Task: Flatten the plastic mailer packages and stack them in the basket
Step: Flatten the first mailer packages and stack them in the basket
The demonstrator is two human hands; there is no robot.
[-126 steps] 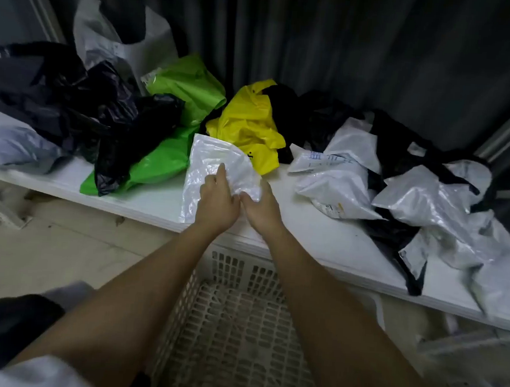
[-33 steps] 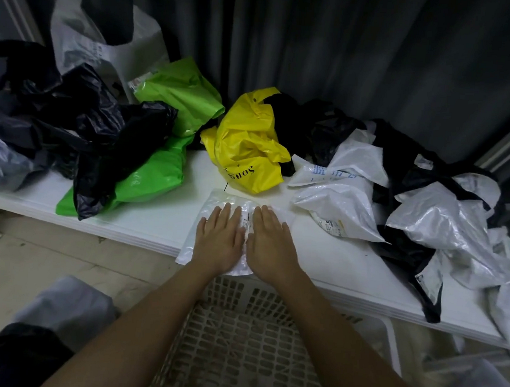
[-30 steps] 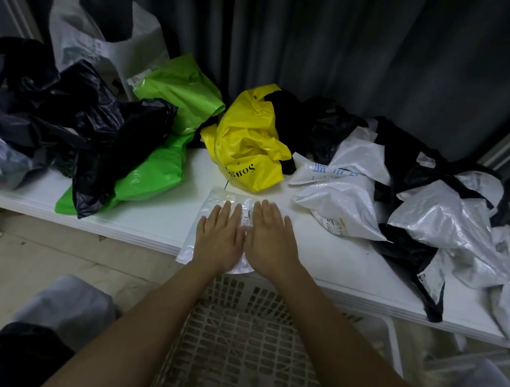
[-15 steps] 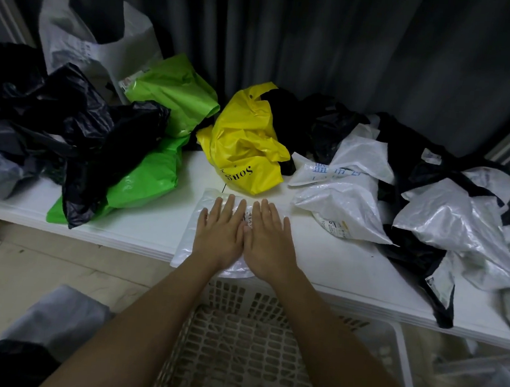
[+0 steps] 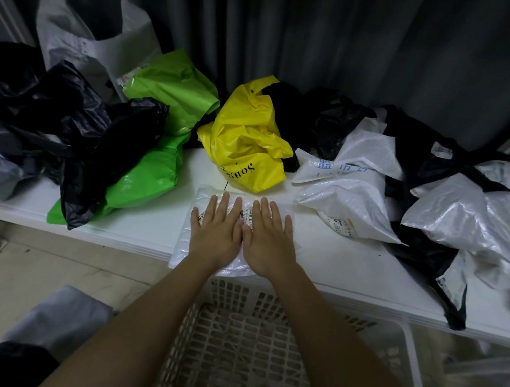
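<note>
A clear plastic mailer [image 5: 184, 242] with a printed label lies flat on the white table [image 5: 342, 264], its near edge hanging slightly over the table's front. My left hand [image 5: 215, 231] and my right hand [image 5: 267, 238] press on it side by side, palms down, fingers straight and thumbs almost touching. Directly below the table edge stands the white lattice basket [image 5: 235, 344], partly hidden by my forearms; nothing shows in the part I can see.
Crumpled mailers crowd the back of the table: a yellow bag [image 5: 248, 144], green bags [image 5: 156, 155], black bags [image 5: 78, 130] on the left, white and black ones [image 5: 448, 208] on the right. A dark curtain hangs behind. Floor lies at the lower left.
The mailer that my hands held crumpled earlier now lies spread on the table under both flat palms. In the last second my hands barely moved; the view shifted slightly.
</note>
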